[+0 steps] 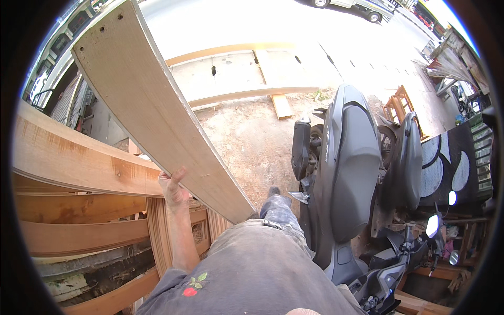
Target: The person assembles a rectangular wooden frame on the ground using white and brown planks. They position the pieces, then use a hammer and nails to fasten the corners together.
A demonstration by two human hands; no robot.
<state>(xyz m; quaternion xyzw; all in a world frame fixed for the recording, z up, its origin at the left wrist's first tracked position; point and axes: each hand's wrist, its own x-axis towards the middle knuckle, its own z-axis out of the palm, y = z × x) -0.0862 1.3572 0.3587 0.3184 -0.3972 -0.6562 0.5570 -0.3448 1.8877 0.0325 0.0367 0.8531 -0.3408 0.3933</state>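
Note:
A long pale wooden board [142, 86] slants from the upper left down to my waist. Small dark holes mark its far end, and its near end reaches my shirt. My left hand [175, 188] is closed on the board's left edge, fingers curled over the top face. Just beside that hand, a wide reddish-brown plank [84, 157] runs off to the left and passes behind the held board. My right hand does not show.
Stacked wooden frames [84, 236] stand at my left. On my right a dark grey scooter [346, 163] is parked close, with another motorcycle [404, 168] beyond it. Ahead, a long wooden frame [226, 97] lies on the ground. A white vehicle [357, 8] is at the far top.

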